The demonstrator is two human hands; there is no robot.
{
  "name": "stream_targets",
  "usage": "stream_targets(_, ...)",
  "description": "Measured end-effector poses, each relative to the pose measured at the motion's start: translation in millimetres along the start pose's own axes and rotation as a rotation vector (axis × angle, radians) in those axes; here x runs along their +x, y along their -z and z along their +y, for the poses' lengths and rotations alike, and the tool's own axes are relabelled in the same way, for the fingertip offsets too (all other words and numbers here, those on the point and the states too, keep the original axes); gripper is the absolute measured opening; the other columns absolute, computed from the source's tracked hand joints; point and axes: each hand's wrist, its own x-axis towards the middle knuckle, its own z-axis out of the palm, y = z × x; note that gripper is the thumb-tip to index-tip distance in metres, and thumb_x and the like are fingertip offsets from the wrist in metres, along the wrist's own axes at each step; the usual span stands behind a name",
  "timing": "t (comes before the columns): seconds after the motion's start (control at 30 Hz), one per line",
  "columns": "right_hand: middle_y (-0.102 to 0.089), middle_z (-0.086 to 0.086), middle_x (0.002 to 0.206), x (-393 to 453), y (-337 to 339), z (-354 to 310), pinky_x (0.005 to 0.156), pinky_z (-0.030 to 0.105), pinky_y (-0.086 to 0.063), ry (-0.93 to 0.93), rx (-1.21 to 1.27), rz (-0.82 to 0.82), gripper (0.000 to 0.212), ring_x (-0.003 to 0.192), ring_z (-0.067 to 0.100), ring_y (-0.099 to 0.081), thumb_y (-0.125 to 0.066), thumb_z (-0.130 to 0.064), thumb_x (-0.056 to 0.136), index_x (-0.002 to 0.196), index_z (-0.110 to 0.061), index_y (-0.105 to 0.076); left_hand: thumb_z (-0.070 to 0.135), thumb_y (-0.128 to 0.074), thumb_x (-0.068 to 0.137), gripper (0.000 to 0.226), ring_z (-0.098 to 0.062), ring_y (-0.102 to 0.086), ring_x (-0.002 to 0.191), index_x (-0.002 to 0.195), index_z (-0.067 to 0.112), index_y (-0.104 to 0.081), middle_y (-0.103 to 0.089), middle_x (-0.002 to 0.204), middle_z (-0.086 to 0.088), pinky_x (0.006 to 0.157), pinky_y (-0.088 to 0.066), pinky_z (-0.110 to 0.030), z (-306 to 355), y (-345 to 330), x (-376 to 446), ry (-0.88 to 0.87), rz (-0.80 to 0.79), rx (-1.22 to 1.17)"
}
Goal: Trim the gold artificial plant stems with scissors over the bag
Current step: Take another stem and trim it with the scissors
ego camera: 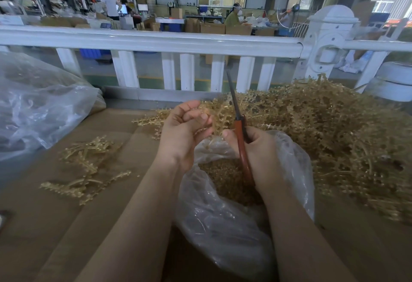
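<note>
Head view: my left hand (pixel 186 129) pinches a gold stem (pixel 217 112) over the bag (pixel 225 221) so trimmings fall inside; my right hand (pixel 256 154) grips the scissors (pixel 239 139), blades up.

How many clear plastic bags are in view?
2: one clear plastic bag open under the hands, holding gold trimmings; another clear bag lying far left. Others may be hidden.

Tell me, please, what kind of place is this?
Probably a factory or packing workshop: a big heap of gold stems on the cardboard-covered bench, stacked cardboard boxes and other workers behind the white railing.
</note>
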Motion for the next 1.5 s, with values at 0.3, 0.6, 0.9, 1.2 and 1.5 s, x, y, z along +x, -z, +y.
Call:
stream_targets(0.3,-0.068,-0.006,0.063,5,1,2,0.061,0.026,-0.053,-0.057,0.150,0.031,0.012,0.058,0.008,-0.063,-0.081,-0.034,0.081,0.072,-0.035,-0.074,0.005,-0.070,0.083,0.036,-0.016,-0.072,0.087,0.117,0.013,-0.059,-0.073,0.089,0.001,0.074,-0.056,-0.029,-1,-7,-5,0.107,-0.075,0.114)
stream_targets(0.6,-0.059,-0.010,0.052,0,8,-8,0.043,0.008,-0.038,-0.063,0.266,-0.129,0.027,0.042,-0.002,-0.052,-0.076,-0.015,0.089,0.069,-0.032,-0.076,0.060,-0.089,0.048,0.098,-0.019,-0.063,0.116,0.130,0.015,-0.060,-0.067,0.127,-0.007,0.103,-0.044,-0.039,5,0,-9,0.292,-0.295,0.266)
stream_targets(0.9,-0.053,-0.009,0.048,1,6,-10,0.041,0.009,-0.035,-0.110,0.264,-0.096,0.030,0.040,0.000,-0.046,-0.076,-0.018,0.089,0.064,-0.036,-0.075,0.012,-0.082,0.067,0.020,-0.007,-0.065,0.065,0.083,0.018,-0.071,-0.071,0.071,0.005,0.071,-0.052,-0.026,7,6,-6,0.311,-0.363,0.267)
stream_targets(1.2,-0.061,-0.010,0.053,0,4,-7,0.043,0.009,-0.040,-0.084,0.251,-0.094,0.015,0.044,-0.001,-0.055,-0.079,-0.020,0.087,0.073,-0.024,-0.074,0.010,-0.084,0.055,0.028,-0.020,-0.074,0.079,0.071,0.017,-0.063,-0.075,0.081,-0.007,0.069,-0.059,-0.030,3,7,-6,0.283,-0.362,0.339)
stream_targets(1.5,-0.057,-0.013,0.053,-1,7,-8,0.046,0.008,-0.038,-0.002,0.366,-0.082,0.012,0.045,-0.002,-0.051,-0.080,-0.045,0.070,0.068,-0.034,-0.075,0.019,-0.078,0.068,0.020,-0.013,-0.075,0.076,0.082,0.014,-0.066,-0.077,0.082,-0.005,0.053,-0.054,-0.020,7,5,-4,0.166,-0.181,0.243)
